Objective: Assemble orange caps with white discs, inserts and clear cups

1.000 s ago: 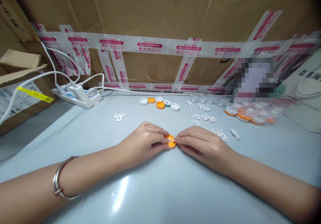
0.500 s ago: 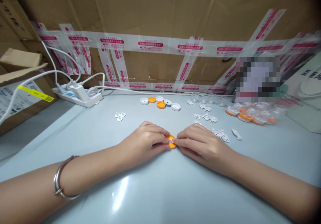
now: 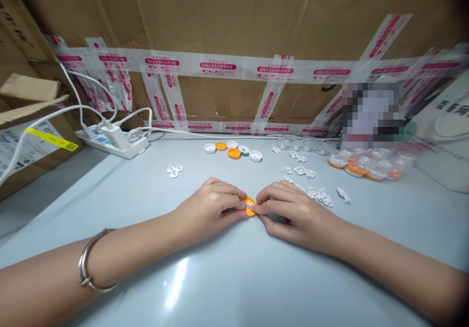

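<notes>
orange cap [image 3: 250, 213] is held by left hand [image 3: 214, 205], touched by right hand [image 3: 302, 212].

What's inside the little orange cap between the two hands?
Inside the orange cap, a small white piece shows near the middle. The left hand covers one side and the right hand part of the other; what lies beneath them can't be seen.

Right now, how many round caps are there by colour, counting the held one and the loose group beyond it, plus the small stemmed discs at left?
Held orange cap: 1
Loose orange caps: 2
Loose white caps: 3
Loose white-and-teal cap: 1
White stemmed discs: 3
Total: 10
</notes>
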`<act>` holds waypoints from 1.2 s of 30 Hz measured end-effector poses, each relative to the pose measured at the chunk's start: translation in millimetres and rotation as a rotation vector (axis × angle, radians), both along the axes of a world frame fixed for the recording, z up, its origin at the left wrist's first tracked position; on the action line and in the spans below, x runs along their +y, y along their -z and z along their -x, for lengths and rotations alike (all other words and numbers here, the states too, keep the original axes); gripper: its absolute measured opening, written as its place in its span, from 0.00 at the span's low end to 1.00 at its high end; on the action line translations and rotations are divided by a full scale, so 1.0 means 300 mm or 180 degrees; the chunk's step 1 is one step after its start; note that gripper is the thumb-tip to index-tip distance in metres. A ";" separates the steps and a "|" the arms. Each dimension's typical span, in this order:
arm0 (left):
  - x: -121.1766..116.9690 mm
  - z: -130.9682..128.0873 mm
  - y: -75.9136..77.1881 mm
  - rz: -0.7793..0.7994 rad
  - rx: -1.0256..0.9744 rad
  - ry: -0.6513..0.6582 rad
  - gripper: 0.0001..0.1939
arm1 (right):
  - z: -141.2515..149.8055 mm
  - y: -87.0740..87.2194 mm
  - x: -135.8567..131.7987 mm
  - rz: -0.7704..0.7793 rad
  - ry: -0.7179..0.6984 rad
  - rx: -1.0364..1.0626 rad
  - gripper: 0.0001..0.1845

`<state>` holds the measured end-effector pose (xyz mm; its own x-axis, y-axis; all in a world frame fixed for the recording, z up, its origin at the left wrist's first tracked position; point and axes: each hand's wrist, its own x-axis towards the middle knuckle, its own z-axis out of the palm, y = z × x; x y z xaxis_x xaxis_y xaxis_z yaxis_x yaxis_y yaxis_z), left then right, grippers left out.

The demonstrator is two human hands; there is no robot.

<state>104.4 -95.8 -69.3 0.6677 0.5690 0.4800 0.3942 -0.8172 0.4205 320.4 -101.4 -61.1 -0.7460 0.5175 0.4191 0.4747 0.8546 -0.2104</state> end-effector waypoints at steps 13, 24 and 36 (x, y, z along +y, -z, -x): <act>-0.009 -0.012 -0.015 0.0347 0.0195 -0.0470 0.10 | 0.003 -0.013 0.016 0.1328 0.0453 0.0568 0.11; -0.002 -0.012 -0.019 0.0907 0.0035 -0.0575 0.14 | 0.005 -0.006 0.018 0.1664 0.0622 0.0683 0.13; 0.000 -0.022 -0.036 0.0961 0.0135 -0.0484 0.07 | 0.007 0.012 0.012 0.1437 0.0576 0.0848 0.09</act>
